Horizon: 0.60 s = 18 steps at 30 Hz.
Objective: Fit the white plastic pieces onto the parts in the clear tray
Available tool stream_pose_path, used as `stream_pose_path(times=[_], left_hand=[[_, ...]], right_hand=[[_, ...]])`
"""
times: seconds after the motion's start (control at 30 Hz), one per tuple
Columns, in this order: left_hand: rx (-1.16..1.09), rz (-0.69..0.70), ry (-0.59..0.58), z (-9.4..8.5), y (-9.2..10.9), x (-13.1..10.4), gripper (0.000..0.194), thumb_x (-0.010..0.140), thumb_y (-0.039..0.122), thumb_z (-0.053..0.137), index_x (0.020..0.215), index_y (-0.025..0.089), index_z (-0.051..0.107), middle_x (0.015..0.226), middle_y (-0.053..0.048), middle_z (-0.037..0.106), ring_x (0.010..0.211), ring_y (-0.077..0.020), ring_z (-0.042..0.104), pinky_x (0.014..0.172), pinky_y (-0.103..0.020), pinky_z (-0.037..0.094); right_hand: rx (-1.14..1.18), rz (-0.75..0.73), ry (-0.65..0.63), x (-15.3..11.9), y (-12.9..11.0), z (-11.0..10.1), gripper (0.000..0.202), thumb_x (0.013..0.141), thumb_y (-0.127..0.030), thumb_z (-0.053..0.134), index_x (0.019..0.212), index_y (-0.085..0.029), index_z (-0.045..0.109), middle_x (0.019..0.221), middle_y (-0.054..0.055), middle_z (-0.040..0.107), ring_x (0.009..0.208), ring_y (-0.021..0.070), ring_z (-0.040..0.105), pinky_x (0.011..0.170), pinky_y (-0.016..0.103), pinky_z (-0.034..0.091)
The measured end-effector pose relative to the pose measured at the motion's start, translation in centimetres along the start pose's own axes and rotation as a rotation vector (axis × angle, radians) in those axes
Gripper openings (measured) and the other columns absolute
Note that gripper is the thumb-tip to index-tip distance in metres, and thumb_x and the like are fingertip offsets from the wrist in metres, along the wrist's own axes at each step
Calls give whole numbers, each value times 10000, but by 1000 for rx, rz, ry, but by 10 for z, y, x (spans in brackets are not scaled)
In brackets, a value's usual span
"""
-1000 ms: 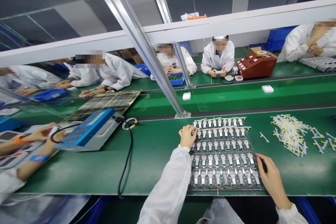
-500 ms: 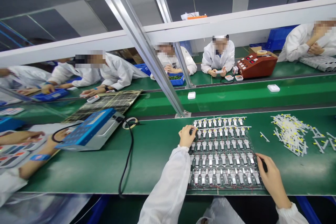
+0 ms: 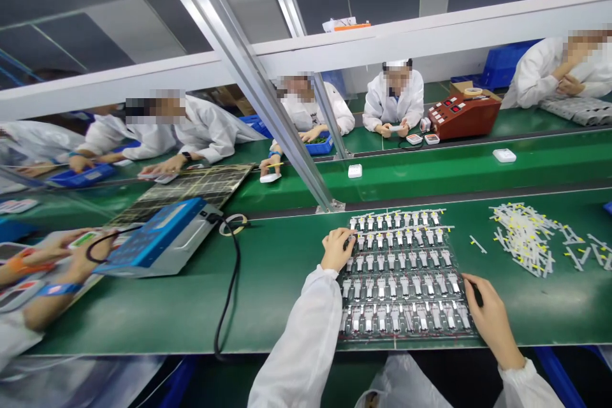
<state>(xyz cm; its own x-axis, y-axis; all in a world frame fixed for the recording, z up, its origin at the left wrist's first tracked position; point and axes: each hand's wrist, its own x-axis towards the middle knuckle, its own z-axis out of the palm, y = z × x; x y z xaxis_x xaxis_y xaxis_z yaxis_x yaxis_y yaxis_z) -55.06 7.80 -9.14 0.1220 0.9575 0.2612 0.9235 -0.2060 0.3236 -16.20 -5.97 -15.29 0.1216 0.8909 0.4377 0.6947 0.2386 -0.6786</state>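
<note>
A clear plastic tray lies on the green bench in front of me, with rows of small white parts with thin wires in its pockets. White strips with yellow ends lie across its far rows. My left hand grips the tray's far left edge with curled fingers. On the opposite side, my right hand holds the right edge, thumb on top; something dark shows at its fingers. To the right is a heap of white strips with yellow ends, and one loose strip lies between heap and tray.
Left of me stands a blue-topped device with a black cable; a co-worker's hands are beside it. A metal post rises behind the bench. White cases sit on the green conveyor. Several co-workers sit beyond.
Both my hands stay on the tray, and the view has shifted slightly. Across the conveyor, a co-worker's hand now reaches out with a white case. At left, the neighbour's hands have a lit device.
</note>
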Motion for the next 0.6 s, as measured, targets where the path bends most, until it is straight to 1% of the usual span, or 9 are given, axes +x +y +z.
stream_pose_path(times=[0.13,0.2,0.27,0.33,0.37,0.43,0.53,0.6], left_hand=[[30,8,-20,-3,-1,-3,317,926,297,460,1219,278,580,1193,-68,621,1142,-246,481,943,-427,290],[50,13,-18,-7,0,-4,336,920,298,471,1242,261,560,1229,-79,614,1163,-249,475,949,-435,285],[85,21,-7,-15,4,-5,329,912,294,485,1229,251,565,1248,-84,608,1172,-257,474,947,-446,283],[129,36,22,-27,14,-7,315,907,286,496,1209,248,577,1260,-87,601,1186,-271,465,944,-461,278],[150,49,44,-35,23,-9,311,906,283,500,1205,248,579,1269,-90,594,1200,-279,455,947,-470,272],[173,86,92,-53,45,-14,309,912,289,499,1209,246,573,1289,-101,577,1235,-294,426,960,-484,260],[147,189,95,-78,92,-21,312,929,298,489,1230,244,554,1308,-103,561,1263,-291,402,989,-487,247],[92,269,69,-85,125,-22,306,935,293,488,1231,249,549,1284,-94,576,1244,-280,419,995,-485,245]], right_hand=[[4,0,3,0,-2,-1,215,940,-310,470,1088,-216,594,1035,86,660,973,243,610,871,416,492],[4,-2,-2,0,-4,-1,215,939,-303,470,1090,-216,595,1035,86,658,977,245,606,873,420,489],[5,-1,-2,0,-6,-2,211,938,-296,471,1086,-215,598,1031,86,658,979,245,602,876,422,487],[5,4,2,1,-9,-2,205,938,-290,475,1080,-214,601,1025,85,660,979,244,599,881,424,485],[3,6,2,1,-11,-2,202,937,-289,478,1077,-214,602,1023,85,661,978,244,598,882,425,484],[-3,11,-1,1,-14,-2,195,936,-288,483,1071,-214,604,1021,85,663,978,244,596,885,429,482],[-5,13,-8,2,-18,-2,187,935,-283,488,1062,-214,606,1014,85,665,974,244,596,882,429,482],[4,10,-18,2,-20,-3,186,935,-280,489,1062,-215,608,1014,85,665,974,242,599,884,426,482]])
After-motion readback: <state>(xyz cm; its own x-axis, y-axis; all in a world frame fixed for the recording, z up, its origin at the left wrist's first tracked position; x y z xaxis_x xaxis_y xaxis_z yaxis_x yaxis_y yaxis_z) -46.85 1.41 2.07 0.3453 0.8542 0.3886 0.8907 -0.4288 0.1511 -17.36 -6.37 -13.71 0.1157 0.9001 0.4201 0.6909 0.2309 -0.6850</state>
